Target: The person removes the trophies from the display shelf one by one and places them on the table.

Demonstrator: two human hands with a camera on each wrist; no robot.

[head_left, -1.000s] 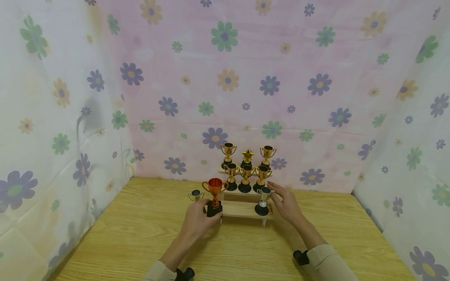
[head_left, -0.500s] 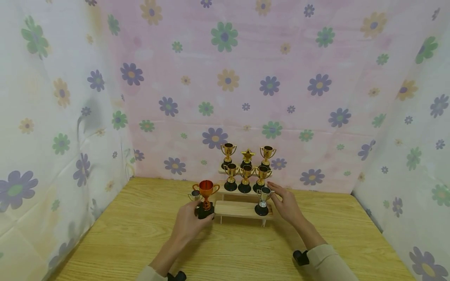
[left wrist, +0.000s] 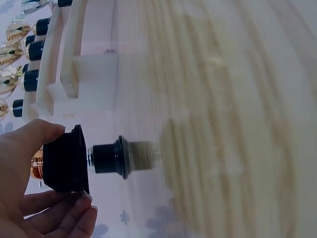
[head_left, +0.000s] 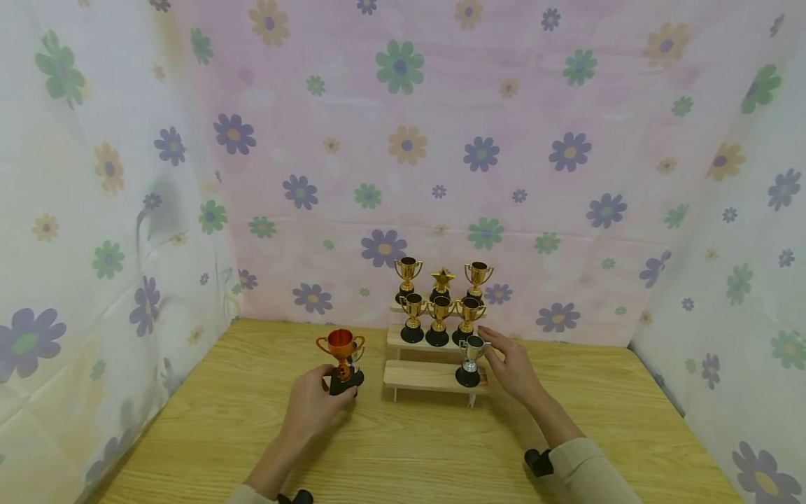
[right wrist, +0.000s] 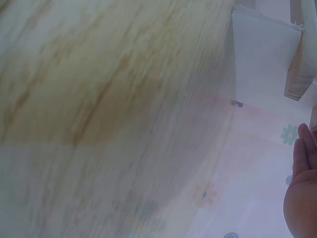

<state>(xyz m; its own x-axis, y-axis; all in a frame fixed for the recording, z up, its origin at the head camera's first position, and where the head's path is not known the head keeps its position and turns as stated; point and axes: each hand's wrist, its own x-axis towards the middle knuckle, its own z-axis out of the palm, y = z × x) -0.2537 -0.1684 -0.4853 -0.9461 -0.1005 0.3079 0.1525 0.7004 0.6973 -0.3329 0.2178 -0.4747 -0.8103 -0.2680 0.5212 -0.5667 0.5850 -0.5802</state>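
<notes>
My left hand (head_left: 313, 402) holds a bronze-coloured toy trophy (head_left: 341, 344) by its black base, upright, left of a small stepped wooden stand (head_left: 415, 376). In the left wrist view, thumb and fingers lie on either side of the black base (left wrist: 64, 161). Behind it, a paler trophy (head_left: 355, 353) stands on the table, mostly hidden; its dark base (left wrist: 106, 158) shows in the left wrist view. My right hand (head_left: 515, 367) has its fingers extended at the stand's right end, beside a silver trophy (head_left: 471, 348) on the lowest step; contact is unclear.
Three gold cup trophies (head_left: 439, 310) stand along the middle step. On the top step, a gold star trophy (head_left: 443, 279) sits between two gold cups. Floral cloth (head_left: 403, 140) walls surround the wooden table (head_left: 208, 420) at the back and sides.
My left hand has carried the bronze trophy leftward from in front of the stand's left end, baring the lowest step's left part. The right hand stays in place.
</notes>
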